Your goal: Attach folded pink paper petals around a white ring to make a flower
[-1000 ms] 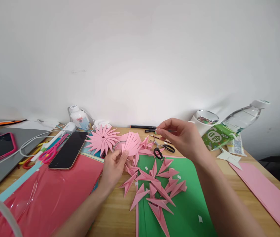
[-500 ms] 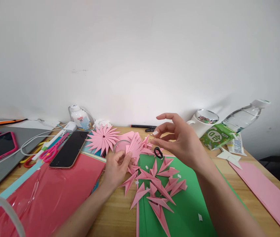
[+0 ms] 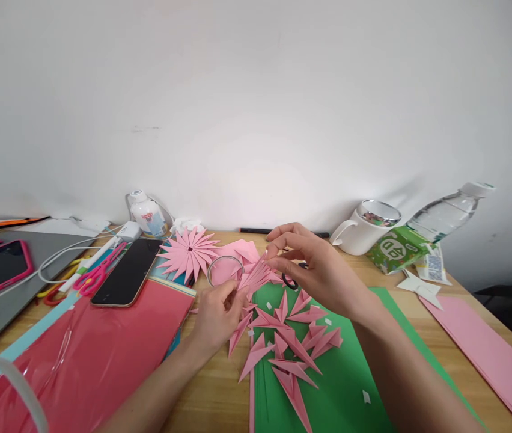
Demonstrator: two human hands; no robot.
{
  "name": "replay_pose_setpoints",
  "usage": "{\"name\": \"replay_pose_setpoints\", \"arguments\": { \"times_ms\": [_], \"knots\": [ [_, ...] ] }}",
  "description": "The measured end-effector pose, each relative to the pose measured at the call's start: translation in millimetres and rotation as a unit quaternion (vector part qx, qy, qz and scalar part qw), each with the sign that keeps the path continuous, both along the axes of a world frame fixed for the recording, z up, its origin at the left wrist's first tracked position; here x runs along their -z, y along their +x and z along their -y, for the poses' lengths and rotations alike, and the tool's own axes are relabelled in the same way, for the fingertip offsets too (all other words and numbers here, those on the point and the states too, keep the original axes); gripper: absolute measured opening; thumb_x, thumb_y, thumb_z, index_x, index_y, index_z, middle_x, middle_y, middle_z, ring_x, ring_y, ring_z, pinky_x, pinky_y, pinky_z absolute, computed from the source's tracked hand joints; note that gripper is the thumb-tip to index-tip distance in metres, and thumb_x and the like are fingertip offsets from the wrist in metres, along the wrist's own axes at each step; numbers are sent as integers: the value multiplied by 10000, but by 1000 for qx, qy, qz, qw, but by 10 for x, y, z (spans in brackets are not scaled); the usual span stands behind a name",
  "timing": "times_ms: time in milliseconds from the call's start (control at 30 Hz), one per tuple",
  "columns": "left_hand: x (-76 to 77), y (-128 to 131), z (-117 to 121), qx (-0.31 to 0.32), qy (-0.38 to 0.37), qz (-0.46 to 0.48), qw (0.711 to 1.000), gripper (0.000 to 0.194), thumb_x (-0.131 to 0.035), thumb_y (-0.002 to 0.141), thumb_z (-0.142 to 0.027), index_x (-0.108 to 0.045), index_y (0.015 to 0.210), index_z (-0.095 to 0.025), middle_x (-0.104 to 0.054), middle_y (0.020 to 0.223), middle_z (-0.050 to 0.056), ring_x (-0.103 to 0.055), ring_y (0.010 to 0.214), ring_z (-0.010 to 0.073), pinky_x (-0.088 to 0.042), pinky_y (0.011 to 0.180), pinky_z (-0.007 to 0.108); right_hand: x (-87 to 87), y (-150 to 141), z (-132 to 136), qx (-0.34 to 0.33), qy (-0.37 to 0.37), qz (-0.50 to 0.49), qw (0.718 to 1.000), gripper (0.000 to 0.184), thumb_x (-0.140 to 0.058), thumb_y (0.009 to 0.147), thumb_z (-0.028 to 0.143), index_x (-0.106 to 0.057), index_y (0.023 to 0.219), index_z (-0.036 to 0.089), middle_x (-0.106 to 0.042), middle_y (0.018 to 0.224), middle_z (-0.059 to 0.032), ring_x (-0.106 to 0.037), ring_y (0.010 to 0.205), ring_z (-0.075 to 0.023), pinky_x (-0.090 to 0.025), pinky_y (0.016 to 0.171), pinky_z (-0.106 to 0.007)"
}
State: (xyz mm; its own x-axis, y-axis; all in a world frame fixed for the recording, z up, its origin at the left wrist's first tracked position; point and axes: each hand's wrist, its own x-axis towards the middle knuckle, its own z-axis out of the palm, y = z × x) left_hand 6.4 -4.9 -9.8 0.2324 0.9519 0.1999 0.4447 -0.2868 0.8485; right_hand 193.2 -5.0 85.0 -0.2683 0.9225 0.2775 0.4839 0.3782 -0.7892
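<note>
My left hand grips a fan of folded pink paper between thumb and fingers, its points turned up and to the right. My right hand has thumb and fingertips together at the fan's upper right tip, with a small white piece between them. A finished-looking pink paper pinwheel lies to the left of the fan, beside a roll of clear tape. Several folded pink pieces are scattered on the green paper below my hands. Scissors are partly hidden behind my right hand.
On the left are a dark phone, pink scissors, red plastic-wrapped paper and a white bottle. To the right stand a white mug, a green packet, a tilted water bottle and pink sheets.
My right hand opened its fingers with the white piece on a fingertip, then moved left and down to the fan's tip. The fan has tilted to the right in my left hand.
</note>
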Motion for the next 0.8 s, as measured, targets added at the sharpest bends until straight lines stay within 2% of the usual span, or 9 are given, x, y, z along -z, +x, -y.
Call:
{"name": "replay_pose_setpoints", "arguments": {
  "times_ms": [100, 167, 267, 333, 367, 500, 600, 700, 800],
  "knots": [
    [-33, 6, 4, 15, 29, -34, 999, 361, -490, 859, -326, -458, 529, -184, -468, 449, -35, -402, 429, 94, -299, 441, 216, 60, -59, -19, -25, 31, 49, 998, 179, -551, 839, 144, -629, 971, 236, -618, 1031, -48, -584, 930, -174, -470, 780, -307],
    [-62, 10, 3, 14, 71, -48, 996, 363, -495, 857, -303, -451, 518, -181, -455, 469, -34, -382, 445, 95, -288, 449, 225, 118, -96, -38, -29, 35, 71, 996, 296, -539, 832, 103, -602, 1085, 242, -658, 1001, -38, -608, 908, -173, -465, 781, -312],
    [-92, 3, -9, 22, 114, -30, 993, 282, -509, 855, -270, -579, 601, -171, -611, 644, 22, -525, 588, 129, -398, 557, 237, 199, -132, -72, -32, 9, 88, 996, 386, -528, 809, 61, -567, 1154, 229, -696, 886, -13, -643, 780, -154, -470, 716, -288],
    [-89, -11, -21, 26, 108, 5, 994, 210, -518, 856, -259, -677, 748, -175, -686, 828, 62, -608, 749, 165, -459, 669, 257, 228, -144, -88, -36, -4, 85, 996, 404, -522, 790, 41, -562, 1151, 217, -700, 845, -4, -652, 756, -148, -473, 700, -277],
    [-80, -19, -27, 23, 96, 22, 995, 202, -525, 856, -264, -701, 801, -182, -695, 859, 66, -621, 781, 175, -473, 691, 264, 233, -148, -93, -37, -8, 78, 996, 397, -522, 785, 38, -564, 1140, 211, -699, 833, -3, -654, 755, -146, -477, 703, -274],
    [-27, -41, -24, -28, 33, 85, 995, 234, -596, 814, -317, -725, 965, -194, -665, 694, 30, -597, 611, 152, -487, 578, 253, 218, -157, -99, -35, -22, 46, 998, 386, -525, 785, 51, -559, 1134, 211, -685, 831, -6, -650, 757, -138, -498, 726, -276],
    [-23, -34, 8, -60, 3, 127, 990, 445, -647, 770, -309, -619, 1199, -194, -614, 674, 4, -580, 550, 127, -481, 515, 228, 199, -152, -97, -31, -12, 42, 999, 398, -531, 789, 64, -553, 1152, 225, -670, 862, -10, -642, 766, -135, -507, 727, -273],
    [-58, -23, 46, -35, 34, 127, 991, 413, -607, 802, -276, -601, 1209, -206, -549, 647, -21, -556, 523, 99, -475, 504, 200, 186, -128, -90, -36, 19, 64, 997, 439, -541, 791, 69, -534, 1196, 238, -657, 882, -7, -627, 783, -137, -500, 731, -273],
    [-83, -22, 66, -3, 104, 102, 989, 298, -557, 836, -225, -648, 1120, -215, -582, 702, -5, -554, 527, 86, -474, 507, 186, 184, -99, -82, -55, 54, 97, 992, 488, -549, 791, 65, -504, 1245, 238, -652, 877, -3, -610, 785, -144, -485, 727, -275]
  ]
}}
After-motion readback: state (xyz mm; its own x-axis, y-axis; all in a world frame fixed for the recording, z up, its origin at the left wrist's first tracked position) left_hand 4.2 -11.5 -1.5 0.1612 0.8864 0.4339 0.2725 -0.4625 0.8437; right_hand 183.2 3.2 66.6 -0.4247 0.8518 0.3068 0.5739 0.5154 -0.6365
